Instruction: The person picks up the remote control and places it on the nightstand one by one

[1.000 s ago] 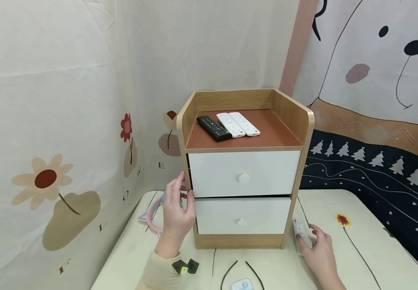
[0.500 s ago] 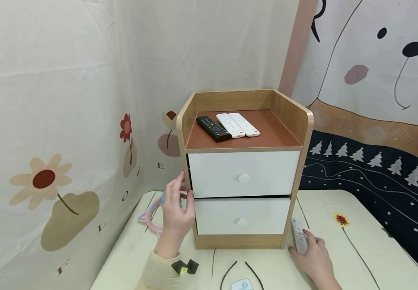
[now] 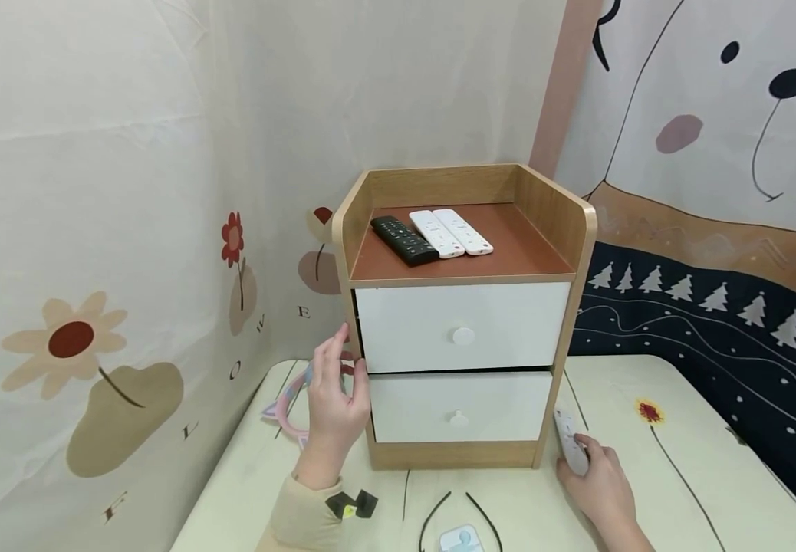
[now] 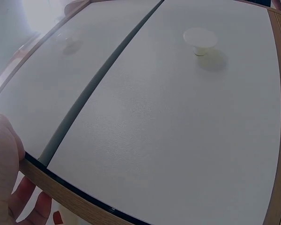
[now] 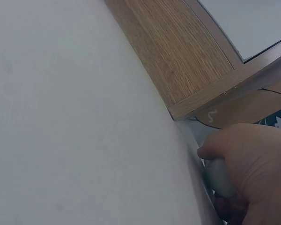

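Note:
A small wood-trimmed drawer cabinet [image 3: 455, 454] with two white drawers stands before me. My left hand [image 3: 336, 406] holds its left side edge; in the left wrist view the thumb [image 4: 4, 140] lies at the front and fingers [image 4: 35, 206] reach round the outside. At the cabinet's lower right, a white remote control [image 3: 570, 441] is pinched between the thumb and fingers of my right hand [image 3: 601, 487]. In the right wrist view that hand [image 5: 257, 168] partly hides the remote [image 5: 218, 178]. A black remote [image 3: 403, 241] and two white remotes [image 3: 437, 233] lie on the cabinet's brown top.
Left of the cabinet lies a pink and blue hoop with pointed ears [image 3: 286, 414], partly hidden by the left hand. In front, a small white-and-blue case [image 3: 461, 539] sits between two dark curved lines. Printed cloth [image 3: 129, 192] hangs behind the pale surface [image 3: 646, 491].
My right hand drew back a little toward me, then its fingers closed on the white remote. The left hand keeps its place on the cabinet. The head view tilted slightly.

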`<act>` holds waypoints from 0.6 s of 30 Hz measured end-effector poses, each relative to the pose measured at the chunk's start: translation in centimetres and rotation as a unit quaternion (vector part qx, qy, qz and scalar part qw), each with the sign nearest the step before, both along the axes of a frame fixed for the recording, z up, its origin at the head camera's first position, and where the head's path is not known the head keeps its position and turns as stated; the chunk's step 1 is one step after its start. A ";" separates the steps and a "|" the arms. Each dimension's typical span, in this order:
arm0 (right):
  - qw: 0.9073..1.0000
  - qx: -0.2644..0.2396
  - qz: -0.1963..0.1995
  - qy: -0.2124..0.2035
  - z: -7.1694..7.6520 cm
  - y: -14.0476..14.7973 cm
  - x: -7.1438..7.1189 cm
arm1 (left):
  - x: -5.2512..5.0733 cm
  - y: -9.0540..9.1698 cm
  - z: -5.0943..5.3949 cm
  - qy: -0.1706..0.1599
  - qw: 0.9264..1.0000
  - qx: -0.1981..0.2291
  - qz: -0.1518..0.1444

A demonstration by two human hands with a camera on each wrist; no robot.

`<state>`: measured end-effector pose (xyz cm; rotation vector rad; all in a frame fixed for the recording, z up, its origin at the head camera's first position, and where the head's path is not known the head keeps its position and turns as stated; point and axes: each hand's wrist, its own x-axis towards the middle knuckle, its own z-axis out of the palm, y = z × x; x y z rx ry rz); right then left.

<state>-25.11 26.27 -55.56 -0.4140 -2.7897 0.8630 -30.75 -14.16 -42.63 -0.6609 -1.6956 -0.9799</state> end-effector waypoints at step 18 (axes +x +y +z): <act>0.997 -0.022 -0.031 0.063 0.0 -0.2 0.2 | -0.1 0.1 -0.2 -0.002 1.000 -0.003 0.013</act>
